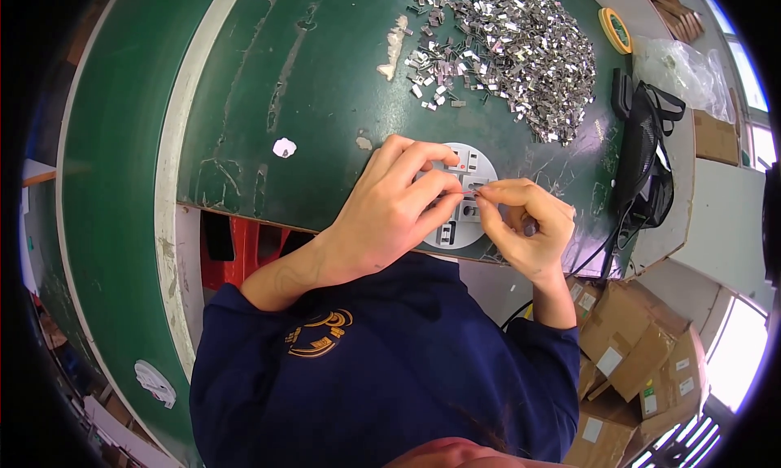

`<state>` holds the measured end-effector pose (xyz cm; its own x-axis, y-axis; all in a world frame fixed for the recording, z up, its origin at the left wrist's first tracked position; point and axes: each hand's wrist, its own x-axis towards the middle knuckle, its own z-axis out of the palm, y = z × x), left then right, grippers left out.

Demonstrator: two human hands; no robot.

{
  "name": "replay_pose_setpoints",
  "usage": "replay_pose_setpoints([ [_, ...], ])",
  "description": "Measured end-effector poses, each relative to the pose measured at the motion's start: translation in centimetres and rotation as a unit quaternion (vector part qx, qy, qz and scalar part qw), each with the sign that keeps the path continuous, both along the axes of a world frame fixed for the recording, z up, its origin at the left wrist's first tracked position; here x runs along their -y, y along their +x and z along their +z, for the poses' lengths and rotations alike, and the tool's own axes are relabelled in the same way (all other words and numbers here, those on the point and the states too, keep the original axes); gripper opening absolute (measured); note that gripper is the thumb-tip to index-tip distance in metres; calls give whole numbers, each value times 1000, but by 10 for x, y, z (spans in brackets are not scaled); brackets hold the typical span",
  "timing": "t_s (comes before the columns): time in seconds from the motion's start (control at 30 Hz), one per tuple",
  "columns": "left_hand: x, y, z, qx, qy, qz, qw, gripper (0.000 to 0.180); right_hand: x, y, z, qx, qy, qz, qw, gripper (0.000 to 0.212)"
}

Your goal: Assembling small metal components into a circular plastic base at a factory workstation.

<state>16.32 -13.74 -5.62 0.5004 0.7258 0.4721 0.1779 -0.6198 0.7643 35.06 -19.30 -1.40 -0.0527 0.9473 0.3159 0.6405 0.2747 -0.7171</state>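
Green worktable [342, 86]: reaches across the scene; its near edge runs just in front of the person, so a thing slipping off there could drop out of reach.
Cardboard boxes [639, 338]: stacked to the right, below table height; a small piece falling that way might be hard to find.
Metal heap [529, 49]: many small, shiny pieces at the far right, with loose ones straying left; a sweeping forearm could scatter them.
Left hand [390, 204]: arched over the disc from the left, thumb and forefinger tips brought together at the strand; it covers part of the work, so a poor fit could go unnoticed.
Black bag [647, 167]: lies at the right edge, its cord trailing nearer; a snagged cord could drag it.
Right hand [537, 244]: thumb and forefinger pinching close on a tiny end, other fingers curled; a slack pinch could lose it.
Round pale disc [468, 237]: under both hands, right by the near edge; an uneven press could tip or slide it.
Pale fittings [472, 161]: sit on the disc; a knock could shift them if they are loose.
Dark rod [530, 226]: its end pokes from the right hand's curled fingers; it could catch a fitting.
Thin reddish strand [469, 192]: between both hands' fingertips, above the disc; pulling too hard might snap it. Its ends are too small to make out.
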Motion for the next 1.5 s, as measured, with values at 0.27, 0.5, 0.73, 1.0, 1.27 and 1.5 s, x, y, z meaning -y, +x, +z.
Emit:
replay_pose_setpoints([
  [0.27, 1, 0, -1, 0, 4, 4, 1000, 20, 2, -3, 1, 16, 4, -5, 1000, 16],
  [0.5, 1, -1, -1, 2, 4, 3, 1000, 20, 0, -5, 5, 28, -8, 17, 999, 15],
  [0.73, -1, -9, 2, 18, -21, 10, 1000, 17, -11, -5, 15, 68, -64, 54, 994, 14],
  [1.0, -1, -13, 2, 22, -56, 18, 998, 15, -17, -11, 11, 68, -68, 79, 992, 14],
  [1.27, -2, -13, 1, 26, -48, 21, 998, 15, -24, -21, 27, 143, -150, 89, 974, 12],
  [1.5, -1, -13, 1, 32, -57, 21, 998, 15, -23, -22, 25, 141, -131, 93, 977, 8],
])
